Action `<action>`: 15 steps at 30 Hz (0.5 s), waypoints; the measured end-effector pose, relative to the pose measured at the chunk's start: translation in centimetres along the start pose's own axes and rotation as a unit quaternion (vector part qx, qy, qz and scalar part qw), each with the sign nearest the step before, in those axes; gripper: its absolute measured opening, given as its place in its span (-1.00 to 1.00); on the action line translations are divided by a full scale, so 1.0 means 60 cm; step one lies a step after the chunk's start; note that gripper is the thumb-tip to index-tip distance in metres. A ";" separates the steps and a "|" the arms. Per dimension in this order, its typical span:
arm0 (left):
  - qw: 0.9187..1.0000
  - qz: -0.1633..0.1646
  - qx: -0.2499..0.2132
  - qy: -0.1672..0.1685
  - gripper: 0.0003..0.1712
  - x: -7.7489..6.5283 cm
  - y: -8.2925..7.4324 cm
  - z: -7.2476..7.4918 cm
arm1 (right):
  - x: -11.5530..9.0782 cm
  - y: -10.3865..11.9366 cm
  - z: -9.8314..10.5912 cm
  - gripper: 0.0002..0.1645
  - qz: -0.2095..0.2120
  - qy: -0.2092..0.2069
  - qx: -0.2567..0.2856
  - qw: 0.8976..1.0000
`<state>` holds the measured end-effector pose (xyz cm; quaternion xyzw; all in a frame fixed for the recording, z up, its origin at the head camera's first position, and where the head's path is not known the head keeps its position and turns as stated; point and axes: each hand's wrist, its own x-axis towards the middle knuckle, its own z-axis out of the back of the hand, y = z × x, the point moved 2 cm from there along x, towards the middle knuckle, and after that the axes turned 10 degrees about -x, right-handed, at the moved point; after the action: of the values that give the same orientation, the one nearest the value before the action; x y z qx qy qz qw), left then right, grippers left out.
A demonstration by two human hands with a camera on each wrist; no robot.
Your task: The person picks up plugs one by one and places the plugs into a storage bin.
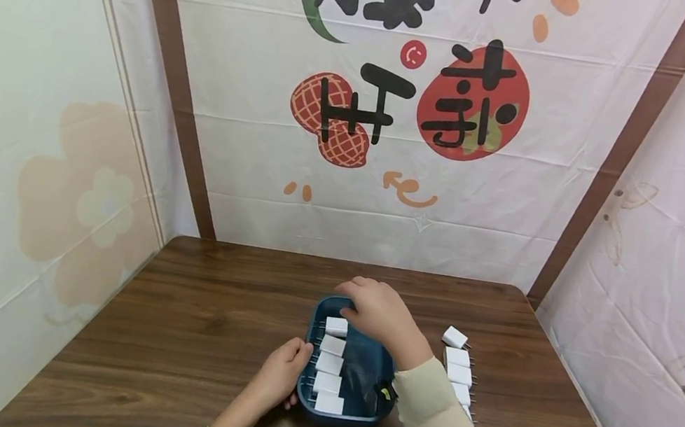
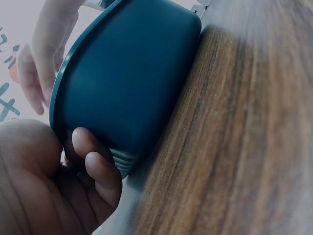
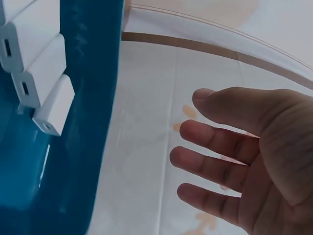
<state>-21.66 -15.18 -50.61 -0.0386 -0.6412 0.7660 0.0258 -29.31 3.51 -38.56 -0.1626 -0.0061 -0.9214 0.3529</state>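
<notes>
A dark blue plastic basket (image 1: 346, 420) stands on the table, with several white USB charger plugs (image 1: 329, 364) lined up along its left side, prongs toward the left wall. My left hand (image 1: 280, 372) grips the basket's left rim; in the left wrist view the curled fingers (image 2: 103, 171) lie against its outer wall. Above the basket's far end is my right hand (image 1: 378, 313), holding nothing. The right wrist view shows its thumb and fingers (image 3: 210, 164) extended and apart, beside the basket wall (image 3: 105, 117). The plugs' USB slots face up there.
To the right of the basket, more white charger plugs (image 1: 459, 374) form a row on the wooden table (image 1: 176, 335), the farthest one turned askew. A small black piece with a yellow-green mark (image 1: 385, 392) sits at the basket's right side. Printed cloth walls (image 1: 247, 160) enclose the table.
</notes>
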 end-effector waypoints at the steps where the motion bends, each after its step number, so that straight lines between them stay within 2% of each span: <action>1: 1.000 0.000 0.000 -0.001 -0.56 0.000 0.000 0.000 | -0.005 -0.002 0.002 -0.54 -0.002 -0.001 0.000 1.000; 15: 1.000 -0.001 -0.001 -0.002 -0.56 0.002 0.002 -0.001 | -0.057 -0.018 0.012 -0.48 -0.019 -0.005 -0.019 1.000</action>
<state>-21.80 -15.13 -50.72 -0.0369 -0.6420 0.7654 0.0250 -27.42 6.62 -38.79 -0.1731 0.0064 -0.9270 0.3325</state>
